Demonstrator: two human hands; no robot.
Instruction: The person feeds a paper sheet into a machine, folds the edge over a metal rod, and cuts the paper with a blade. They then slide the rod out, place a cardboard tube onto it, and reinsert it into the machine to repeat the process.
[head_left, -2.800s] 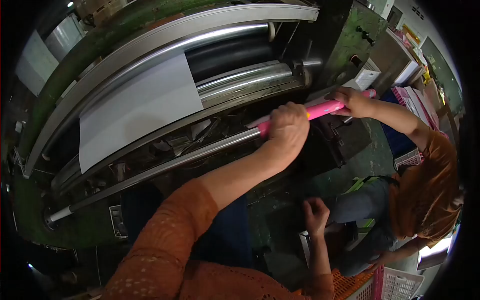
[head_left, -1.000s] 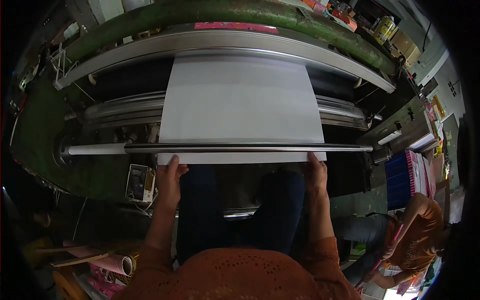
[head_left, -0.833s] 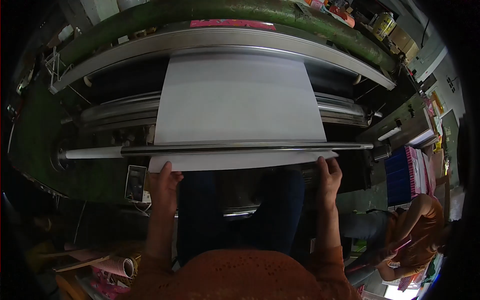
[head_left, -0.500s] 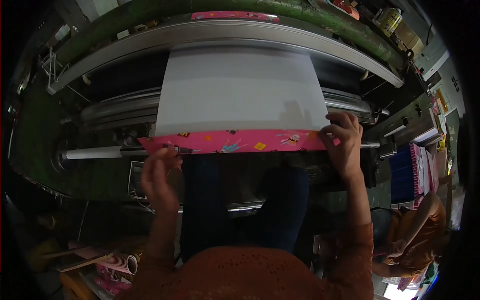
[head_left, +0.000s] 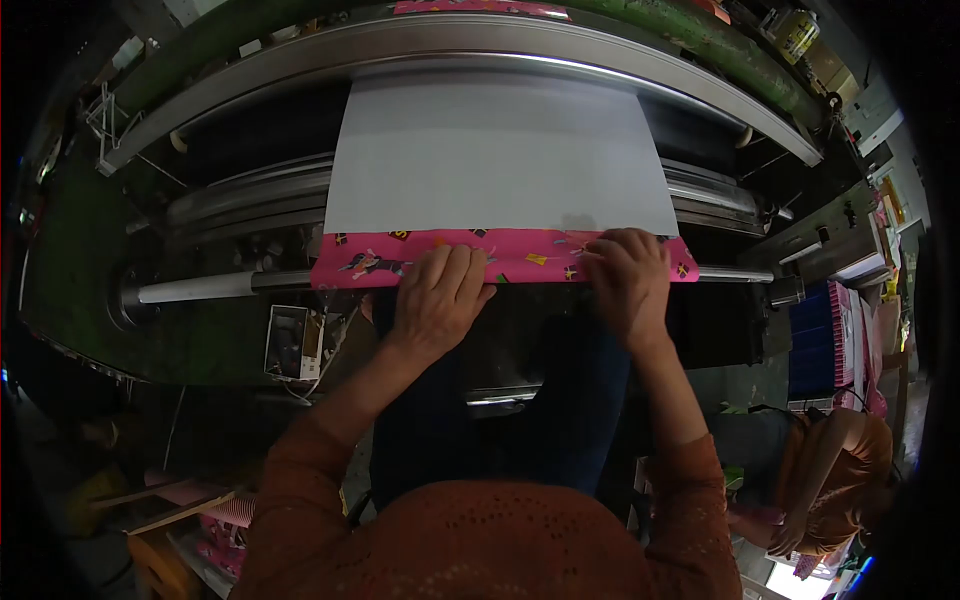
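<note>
A wide sheet of printed paper runs down from under a metal bar, showing its white back [head_left: 490,150]. Its near end lies around a metal shaft [head_left: 735,274] as a pink strip with cartoon figures [head_left: 535,262]. My left hand [head_left: 440,295] is curled over that strip left of its middle, thumb towards the near edge. Toward the right end, my right hand [head_left: 632,285] bends its fingers onto the same strip. The undersides of both hands' fingers are hidden.
A silver crossbar [head_left: 450,40] and a green roller [head_left: 700,45] span the back. Metal rollers [head_left: 250,205] lie beneath the sheet. A small white-edged box [head_left: 293,343] sits at left below the shaft. Another person [head_left: 830,480] in an orange top is at the right.
My left hand has moved right and up from the strip's left end onto its top. The right hand has shifted left along it. The pink strip now lies over the shaft.
</note>
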